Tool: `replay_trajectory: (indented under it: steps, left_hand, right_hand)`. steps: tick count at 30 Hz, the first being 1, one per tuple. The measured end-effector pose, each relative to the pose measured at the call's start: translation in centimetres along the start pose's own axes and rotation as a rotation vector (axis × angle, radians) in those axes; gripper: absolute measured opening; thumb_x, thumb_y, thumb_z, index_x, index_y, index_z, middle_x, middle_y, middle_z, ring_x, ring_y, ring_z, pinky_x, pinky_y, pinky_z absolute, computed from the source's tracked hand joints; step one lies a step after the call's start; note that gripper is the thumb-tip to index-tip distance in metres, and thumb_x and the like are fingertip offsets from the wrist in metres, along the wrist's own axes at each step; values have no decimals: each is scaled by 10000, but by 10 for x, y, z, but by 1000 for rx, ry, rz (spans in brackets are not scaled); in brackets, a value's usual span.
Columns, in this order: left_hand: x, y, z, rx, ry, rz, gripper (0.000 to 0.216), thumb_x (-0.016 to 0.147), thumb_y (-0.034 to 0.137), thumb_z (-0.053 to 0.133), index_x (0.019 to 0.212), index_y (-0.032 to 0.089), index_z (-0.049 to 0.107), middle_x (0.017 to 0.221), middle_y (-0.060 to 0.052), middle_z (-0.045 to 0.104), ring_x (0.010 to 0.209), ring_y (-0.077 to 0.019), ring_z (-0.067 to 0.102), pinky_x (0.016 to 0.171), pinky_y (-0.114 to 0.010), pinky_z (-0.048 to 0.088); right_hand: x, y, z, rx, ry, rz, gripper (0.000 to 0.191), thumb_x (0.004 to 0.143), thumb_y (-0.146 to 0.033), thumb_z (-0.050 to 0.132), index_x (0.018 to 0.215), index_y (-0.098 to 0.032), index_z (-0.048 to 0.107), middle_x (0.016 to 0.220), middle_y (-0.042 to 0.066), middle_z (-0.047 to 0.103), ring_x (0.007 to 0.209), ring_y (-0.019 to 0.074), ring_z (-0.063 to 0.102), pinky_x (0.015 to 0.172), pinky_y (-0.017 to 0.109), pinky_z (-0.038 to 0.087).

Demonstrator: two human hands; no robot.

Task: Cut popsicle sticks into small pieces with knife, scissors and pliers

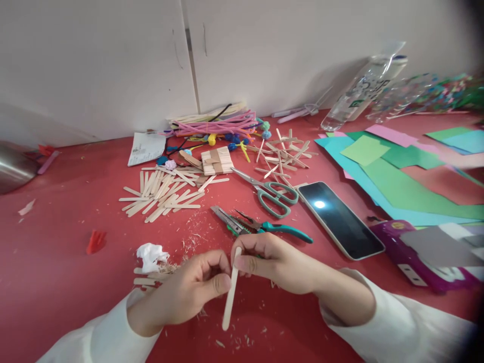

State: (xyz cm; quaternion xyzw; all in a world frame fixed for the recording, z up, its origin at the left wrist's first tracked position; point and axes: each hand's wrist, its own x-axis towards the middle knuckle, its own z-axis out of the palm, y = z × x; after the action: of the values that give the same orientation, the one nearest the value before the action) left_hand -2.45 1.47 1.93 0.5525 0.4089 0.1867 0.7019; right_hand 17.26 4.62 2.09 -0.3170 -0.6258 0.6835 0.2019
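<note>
A wooden craft stick point(231, 297) is pinched by my right hand point(278, 262) near its upper end. The stick slants, its lower end pointing toward me. Just left of it my left hand point(192, 287) is closed with fingers curled, its thumb tip close against the stick's edge. Whether anything sits inside those curled fingers is hidden. Beyond my hands lie a utility knife point(229, 220) and teal-handled pliers point(287, 231), partly behind my right hand. Wood shavings point(196, 237) are scattered around. More craft sticks point(151, 278) lie partly under my left wrist, beside a crumpled white tissue point(152, 257).
Loose craft sticks point(162, 194), grey-handled scissors point(278, 196) and pink pipe cleaners point(215, 125) lie farther back. To the right are a phone point(342, 219), a purple glue gun point(412, 262), coloured paper point(412, 181) and a leaning plastic bottle point(359, 93). A metal container point(15, 169) stands far left.
</note>
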Motion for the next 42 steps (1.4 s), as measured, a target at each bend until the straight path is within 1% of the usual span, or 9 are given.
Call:
replay_trajectory:
  steps: [10, 16, 20, 27, 30, 32, 34, 36, 42]
  left_hand:
    - [-5, 10, 3, 183, -17, -28, 187, 903, 367, 435, 922, 202, 519, 815, 9, 481, 758, -145, 426, 732, -263, 380]
    - [-6, 6, 4, 211, 42, 21, 237, 919, 375, 415, 755, 206, 439, 660, 41, 387, 614, -118, 383, 588, -221, 373]
    - [-6, -2, 4, 136, 104, 37, 295, 923, 446, 417, 752, 205, 424, 639, 42, 400, 561, -107, 365, 523, -214, 342]
    - [0, -5, -1, -46, 262, 48, 425, 927, 484, 402, 620, 191, 381, 545, 58, 357, 478, -86, 305, 470, -212, 274]
    - [-1, -2, -1, 3, 219, 88, 359, 895, 513, 473, 743, 188, 499, 624, 38, 465, 564, -99, 417, 550, -218, 346]
    - [-3, 0, -1, -48, 114, 92, 335, 925, 491, 422, 896, 192, 571, 757, -8, 576, 707, -132, 518, 666, -251, 399]
    - [-5, 2, -2, -48, 9, 45, 333, 931, 450, 421, 901, 182, 617, 748, -25, 619, 705, -136, 534, 677, -261, 394]
    - [-6, 2, -3, -20, 2, 29, 277, 900, 419, 486, 902, 183, 630, 667, -3, 602, 614, -118, 499, 608, -247, 365]
    - [-3, 1, 2, 83, 258, 27, 310, 895, 445, 472, 742, 183, 536, 560, 31, 541, 461, -85, 378, 484, -220, 305]
  right_hand:
    - [-1, -3, 1, 12, -36, -58, 266, 885, -406, 520, 775, -165, 541, 716, -5, 542, 647, 108, 475, 630, 259, 408]
    - [0, -2, 1, 0, 4, -68, 290, 873, -437, 536, 775, -165, 554, 696, -17, 519, 635, 105, 464, 615, 250, 399]
    - [0, -1, 0, 60, 40, -113, 289, 866, -440, 557, 781, -164, 563, 688, -23, 515, 620, 99, 460, 593, 240, 391]
    - [-4, 0, -8, -84, 117, -326, 225, 908, -360, 538, 814, -168, 610, 714, -8, 552, 639, 96, 494, 603, 231, 415]
    - [-4, 0, -9, -216, 105, -461, 177, 929, -286, 515, 856, -179, 635, 752, 15, 612, 707, 115, 554, 660, 250, 448]
    - [-4, 1, -10, -255, 91, -500, 151, 931, -245, 510, 882, -185, 640, 773, 22, 635, 740, 123, 576, 685, 261, 459]
    - [-4, 2, -11, -271, 104, -491, 135, 926, -226, 517, 889, -191, 642, 786, 22, 636, 758, 126, 580, 699, 266, 459]
    - [-3, 2, -12, -270, 145, -443, 123, 916, -232, 528, 893, -191, 642, 812, 22, 628, 768, 126, 571, 697, 262, 450]
    - [-1, 0, -4, -164, 242, -123, 227, 889, -344, 526, 974, -161, 629, 750, 7, 597, 590, 98, 475, 527, 230, 385]
